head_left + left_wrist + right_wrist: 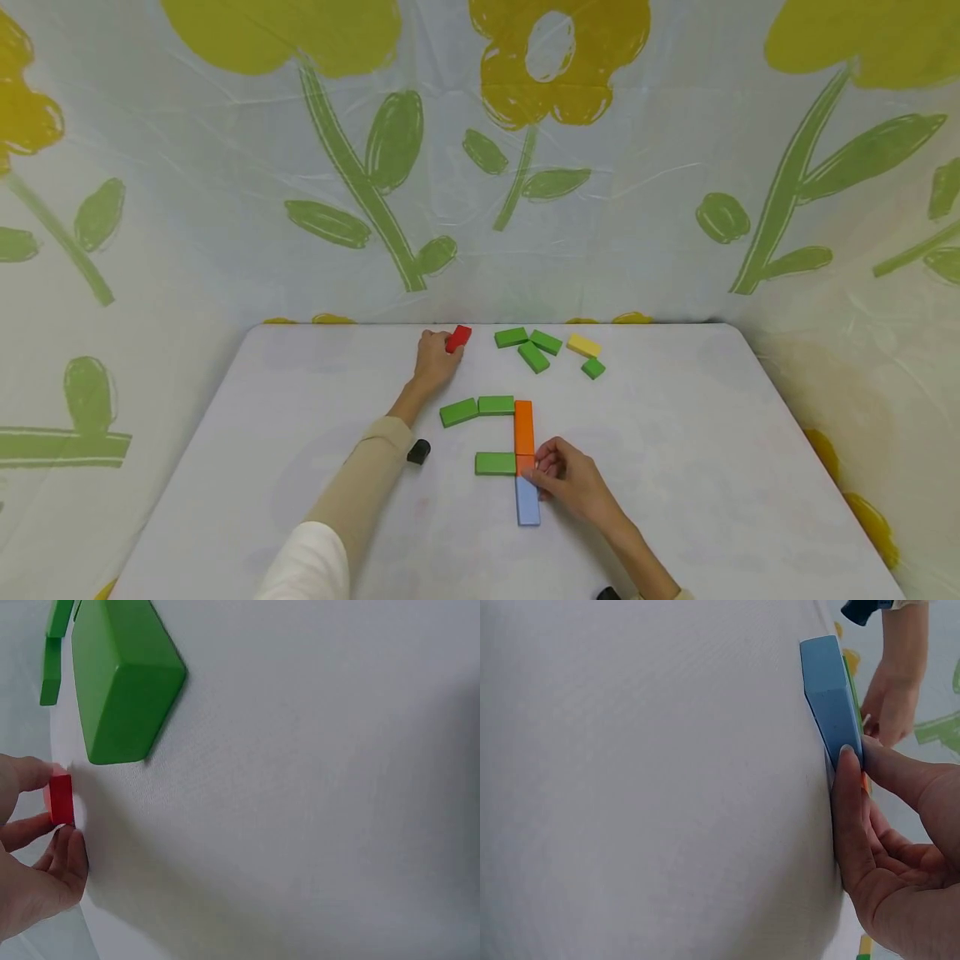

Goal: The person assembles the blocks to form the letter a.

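Red block [460, 335] pinched: left grip [437, 357] | blue block [528, 504] pinched: right grip [574, 481] | green blocks [496, 405] between

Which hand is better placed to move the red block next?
Probably the left hand: it pinches the red block, while the right hand is farther away, pinching the blue block.

A white tabletop [735, 467] with rounded far corners is enclosed at the back and both sides by a creased white sheet [645, 267], printed with yellow flowers [585, 71], green stems [348, 167] and green leaves [395, 137]. Soft, pale light is spread over tabletop and sheet.
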Motion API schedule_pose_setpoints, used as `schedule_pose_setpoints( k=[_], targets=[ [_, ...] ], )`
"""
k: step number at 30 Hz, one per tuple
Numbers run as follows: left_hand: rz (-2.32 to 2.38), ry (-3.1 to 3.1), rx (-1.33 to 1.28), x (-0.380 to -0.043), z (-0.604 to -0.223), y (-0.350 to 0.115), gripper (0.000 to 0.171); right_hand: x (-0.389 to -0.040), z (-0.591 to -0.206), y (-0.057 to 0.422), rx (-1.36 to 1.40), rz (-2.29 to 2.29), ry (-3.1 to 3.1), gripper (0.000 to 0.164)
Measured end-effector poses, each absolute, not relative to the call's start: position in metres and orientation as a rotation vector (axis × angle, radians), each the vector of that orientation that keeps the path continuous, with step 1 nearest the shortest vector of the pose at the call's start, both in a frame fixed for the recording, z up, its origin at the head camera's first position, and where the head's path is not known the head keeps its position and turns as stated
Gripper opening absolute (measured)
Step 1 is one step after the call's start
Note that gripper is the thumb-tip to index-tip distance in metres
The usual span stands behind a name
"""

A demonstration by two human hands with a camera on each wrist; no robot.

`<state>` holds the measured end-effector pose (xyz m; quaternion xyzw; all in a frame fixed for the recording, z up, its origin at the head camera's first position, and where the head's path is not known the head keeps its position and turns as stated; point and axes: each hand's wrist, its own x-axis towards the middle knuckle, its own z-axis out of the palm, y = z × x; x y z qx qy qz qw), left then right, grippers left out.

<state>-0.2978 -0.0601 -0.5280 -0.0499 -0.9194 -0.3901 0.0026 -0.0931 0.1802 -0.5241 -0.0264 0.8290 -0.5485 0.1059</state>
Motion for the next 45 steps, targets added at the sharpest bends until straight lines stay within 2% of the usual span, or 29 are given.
schedule_pose_setpoints(
  k=[17, 31, 45],
  targets=[
    [-1.453, -2.758, -0.141, -0.279, -0.519, -0.071, 0.024, -0.094, -0.525, 0.175, -0.086, -1.615, 2.447, 0.030],
    [-1.614, -2.654, -0.167, -0.233, -0.518, -0.097, 0.026, -0.093, -0.524, 0.180, -0.046, -1.588, 2.483, 0.031],
    [-1.675, -2.668, -0.199, -0.187, -0.512, -0.099, 0.025, -0.093, -0.522, 0.178, -0.034, -1.546, 2.514, 0.029]
  ],
)
